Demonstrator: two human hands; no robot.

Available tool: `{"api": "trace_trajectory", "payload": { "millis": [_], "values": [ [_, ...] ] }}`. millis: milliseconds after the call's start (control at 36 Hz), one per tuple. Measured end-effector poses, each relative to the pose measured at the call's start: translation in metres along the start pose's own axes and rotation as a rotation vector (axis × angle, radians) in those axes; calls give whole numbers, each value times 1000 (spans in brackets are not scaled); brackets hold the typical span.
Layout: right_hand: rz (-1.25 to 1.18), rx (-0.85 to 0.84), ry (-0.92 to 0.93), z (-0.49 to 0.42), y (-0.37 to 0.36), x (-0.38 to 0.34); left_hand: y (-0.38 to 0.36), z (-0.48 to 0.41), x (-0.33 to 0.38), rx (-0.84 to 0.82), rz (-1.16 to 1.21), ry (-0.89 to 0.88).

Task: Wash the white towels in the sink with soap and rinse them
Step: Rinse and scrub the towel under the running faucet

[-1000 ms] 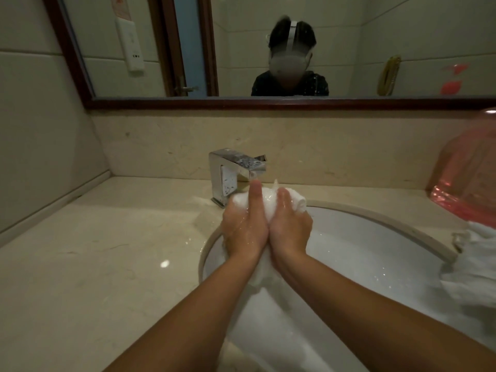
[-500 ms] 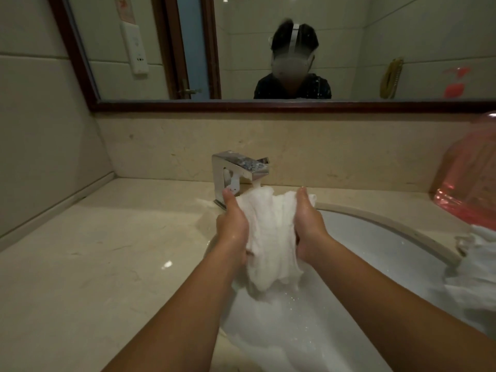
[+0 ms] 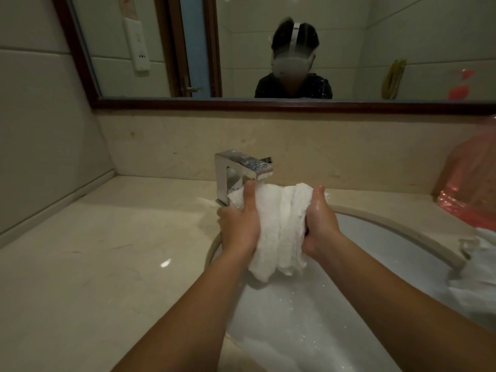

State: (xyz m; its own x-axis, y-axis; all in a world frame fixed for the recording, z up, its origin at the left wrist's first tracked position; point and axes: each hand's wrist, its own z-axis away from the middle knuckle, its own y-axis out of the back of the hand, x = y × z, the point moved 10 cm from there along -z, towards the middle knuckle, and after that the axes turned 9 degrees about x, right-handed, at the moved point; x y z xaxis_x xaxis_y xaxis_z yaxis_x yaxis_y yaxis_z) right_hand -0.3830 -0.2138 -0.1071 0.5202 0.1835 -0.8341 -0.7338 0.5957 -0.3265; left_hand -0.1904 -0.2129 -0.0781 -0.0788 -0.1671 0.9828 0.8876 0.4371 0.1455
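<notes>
Head camera view: looked forward and down over both bare forearms to a sink set in a pale counter.
Towel: a wet white terry towel hung bunched in long folds between the two hands, held up above the basin, its top edge just under the spout and its lower end dangling free.
Left hand: the left hand gripped the towel's left side, thumb laid up along the cloth, the other fingers curled round behind it out of sight.
Right hand: the right hand clutched the towel's right side, fingers wrapped into the folds, skin shining wet.
Faucet: a square chrome faucet stood at the back of the basin, its spout reaching over the towel's top; whether water ran I could not tell.
Sink: a white oval undermount sink held white foam towards its near side.
Counter: a beige polished stone counter spread wide to the left.
Other cloth: more crumpled white towel lay at the basin's right rim.
Pink item: a translucent pink plastic bag sat at the far right, cut off by the edge.
Mirror: a dark wood-framed mirror ran above the backsplash, showing a person in a dark top.
</notes>
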Motion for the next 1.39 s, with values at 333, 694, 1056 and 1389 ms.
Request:
{"api": "trace_trajectory", "payload": {
  "millis": [333,694,1056,1389],
  "values": [
    [-199,-7,-23,-3,-3,1,28,-28,-21,177,330,202],
    [-225,-317,-94,40,-53,26,27,-15,-14,194,378,161],
    [118,-314,68,42,-68,33,52,-10,3,392,296,-59],
    [236,-161,-24,14,-48,42,33,7,24,217,136,-240]
  ]
}}
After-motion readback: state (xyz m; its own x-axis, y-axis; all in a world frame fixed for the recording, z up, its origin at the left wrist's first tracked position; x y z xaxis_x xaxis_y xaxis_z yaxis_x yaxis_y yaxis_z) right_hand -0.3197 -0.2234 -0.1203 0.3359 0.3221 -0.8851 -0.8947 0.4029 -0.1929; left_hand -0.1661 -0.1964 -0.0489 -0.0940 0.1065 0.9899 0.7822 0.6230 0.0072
